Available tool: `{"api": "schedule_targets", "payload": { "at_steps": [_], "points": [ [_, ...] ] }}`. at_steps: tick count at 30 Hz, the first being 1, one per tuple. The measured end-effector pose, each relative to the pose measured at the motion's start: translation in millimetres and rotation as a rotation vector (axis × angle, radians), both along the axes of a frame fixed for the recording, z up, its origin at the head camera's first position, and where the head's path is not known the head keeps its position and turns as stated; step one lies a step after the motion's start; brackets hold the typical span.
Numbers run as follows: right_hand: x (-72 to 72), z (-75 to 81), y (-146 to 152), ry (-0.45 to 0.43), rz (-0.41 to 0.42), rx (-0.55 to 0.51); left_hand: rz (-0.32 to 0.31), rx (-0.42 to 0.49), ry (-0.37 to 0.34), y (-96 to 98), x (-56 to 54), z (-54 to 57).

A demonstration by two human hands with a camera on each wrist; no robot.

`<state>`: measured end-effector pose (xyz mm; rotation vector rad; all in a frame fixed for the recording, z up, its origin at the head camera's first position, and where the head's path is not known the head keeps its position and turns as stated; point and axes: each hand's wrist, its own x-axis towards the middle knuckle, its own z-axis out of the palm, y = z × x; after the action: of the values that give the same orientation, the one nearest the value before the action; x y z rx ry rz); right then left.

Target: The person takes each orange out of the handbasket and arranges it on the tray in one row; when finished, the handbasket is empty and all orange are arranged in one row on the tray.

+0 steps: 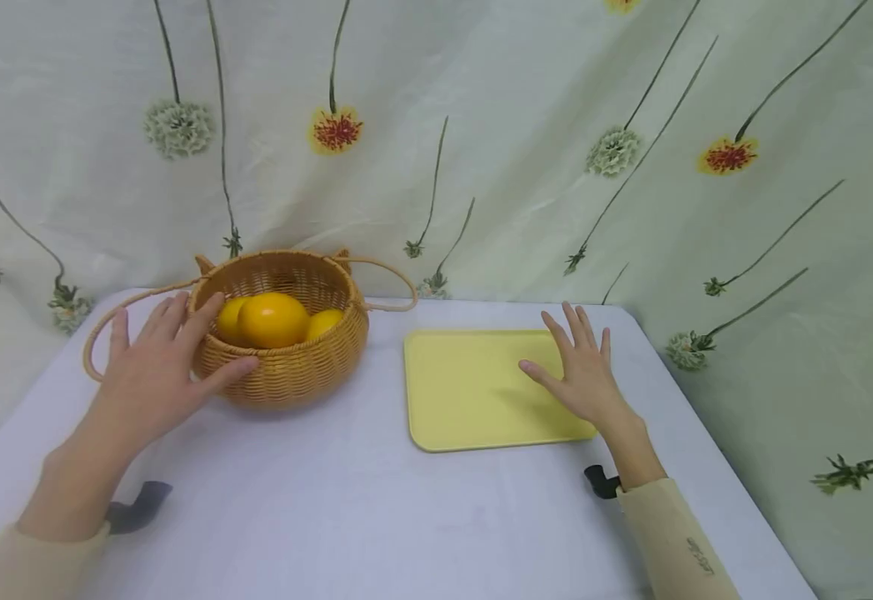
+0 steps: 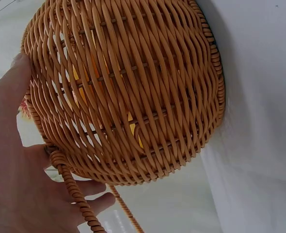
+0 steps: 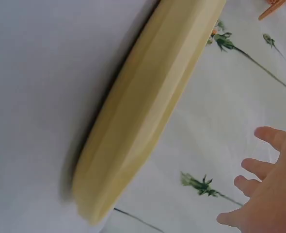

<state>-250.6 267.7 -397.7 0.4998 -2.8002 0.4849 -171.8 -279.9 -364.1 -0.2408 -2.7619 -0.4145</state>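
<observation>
A round wicker basket (image 1: 294, 379) with looped handles stands at the back left of the table. Inside it lie smooth yellow-orange fruits (image 1: 275, 320), their lower parts hidden by the basket wall. Spread at the basket's left side is my left hand (image 1: 153, 375), its thumb and fingers near the rim. In the left wrist view the fingers reach along the rim by a handle (image 2: 77, 194); whether they touch it I cannot tell. My right hand (image 1: 585, 375), fingers apart and holding nothing, hovers over the right part of a flat yellow tray (image 1: 474, 387).
A white cloth covers the table (image 1: 346, 517). Behind and to the right hangs a pale curtain (image 1: 511, 167) printed with flowers. Black wrist mounts (image 1: 140, 507) show beneath both forearms. The tray sits to the right of the basket, with a gap between them.
</observation>
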Motion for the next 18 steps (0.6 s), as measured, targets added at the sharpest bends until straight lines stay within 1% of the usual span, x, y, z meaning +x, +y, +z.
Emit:
{"api": "schedule_targets", "payload": {
  "at_steps": [3, 9, 14, 18],
  "points": [
    [-2.4, 2.8, -10, 0.010, 0.019, -0.012, 0.005, 0.006, 0.009, -0.2, 0.5, -1.1],
    [-7.7, 6.7, -32, 0.020, 0.049, -0.023, 0.010, 0.029, -0.005, -1.6, 1.8, -3.9],
    [-17.5, 15.9, -54, 0.029, 0.087, -0.013, 0.002, 0.050, 0.013, -0.7, 0.1, -4.9],
    [-23.7, 23.0, -72, 0.027, 0.126, -0.023, 0.004, 0.043, 0.034, 0.8, -0.1, -4.8]
  ]
}}
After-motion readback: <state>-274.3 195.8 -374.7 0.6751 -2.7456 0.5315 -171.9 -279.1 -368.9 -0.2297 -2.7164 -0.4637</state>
